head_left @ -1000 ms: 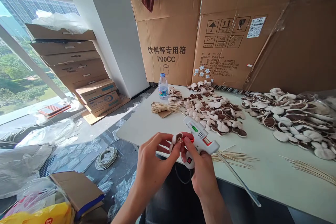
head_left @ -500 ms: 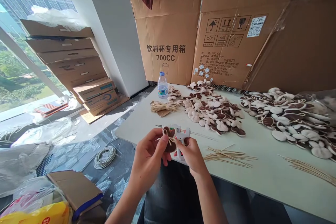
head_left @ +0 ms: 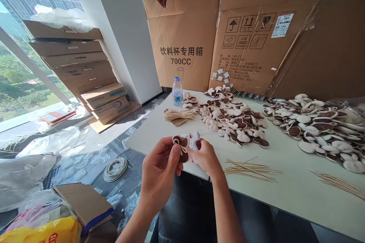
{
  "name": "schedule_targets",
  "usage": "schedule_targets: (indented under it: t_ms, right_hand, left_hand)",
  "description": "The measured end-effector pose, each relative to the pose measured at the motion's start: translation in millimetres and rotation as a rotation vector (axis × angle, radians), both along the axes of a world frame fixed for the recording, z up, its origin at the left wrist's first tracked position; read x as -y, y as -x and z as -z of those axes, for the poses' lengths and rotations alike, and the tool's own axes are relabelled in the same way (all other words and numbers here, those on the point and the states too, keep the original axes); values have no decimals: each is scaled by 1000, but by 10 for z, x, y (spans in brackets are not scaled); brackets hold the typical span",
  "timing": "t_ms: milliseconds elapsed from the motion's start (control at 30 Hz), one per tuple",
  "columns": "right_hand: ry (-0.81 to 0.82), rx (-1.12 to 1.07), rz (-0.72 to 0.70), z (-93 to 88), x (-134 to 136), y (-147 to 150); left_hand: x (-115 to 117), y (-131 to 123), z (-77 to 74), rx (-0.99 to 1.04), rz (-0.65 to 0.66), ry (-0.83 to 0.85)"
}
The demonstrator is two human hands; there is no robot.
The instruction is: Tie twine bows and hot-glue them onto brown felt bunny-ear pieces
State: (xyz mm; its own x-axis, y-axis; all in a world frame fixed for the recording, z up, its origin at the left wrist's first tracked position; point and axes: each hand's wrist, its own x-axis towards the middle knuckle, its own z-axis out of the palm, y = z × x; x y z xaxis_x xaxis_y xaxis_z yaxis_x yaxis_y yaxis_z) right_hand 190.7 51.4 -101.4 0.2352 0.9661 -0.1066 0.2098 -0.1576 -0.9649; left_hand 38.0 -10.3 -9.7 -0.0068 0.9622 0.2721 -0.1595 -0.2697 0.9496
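Observation:
My left hand (head_left: 159,159) pinches a small brown bunny-shaped fabric piece (head_left: 184,156) with a cream cord bow on its front. Just beside it, my right hand (head_left: 207,155) is closed round the handle of a white glue gun (head_left: 194,139). The gun's front end is partly hidden behind the fabric piece. Beyond both hands lies a heap of similar brown and white fabric pieces (head_left: 239,121). A bundle of tied cords or thin strips (head_left: 178,115) rests on the table to the left of that heap.
The pale table (head_left: 285,201) also carries a water bottle (head_left: 177,93), loose thin sticks (head_left: 253,170), more sticks (head_left: 339,182) and a second fabric heap (head_left: 322,125). Large cardboard sheets (head_left: 182,30) stand behind. On the floor at left lie a cable coil (head_left: 115,169) and plastic wrapping.
My right hand has moved from the fabric piece's bow onto the glue gun and closed round it. My left hand still holds the piece, shifted slightly left.

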Motion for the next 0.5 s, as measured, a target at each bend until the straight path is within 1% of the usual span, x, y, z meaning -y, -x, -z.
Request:
schedule_targets:
  t_ms: [133,300,400,500]
  right_hand:
    - [-26,91,-3,-5,48,19]
    - [-61,271,42,-15,151,68]
    - [-70,380,76,-22,202,105]
    - [-69,428,110,-19,234,129]
  left_hand:
    - [-5,12,-42,-58,33,-22]
    - [5,25,-90,-98,46,-24]
    - [19,25,-90,-103,46,-15]
    - [28,19,-70,-98,58,-8]
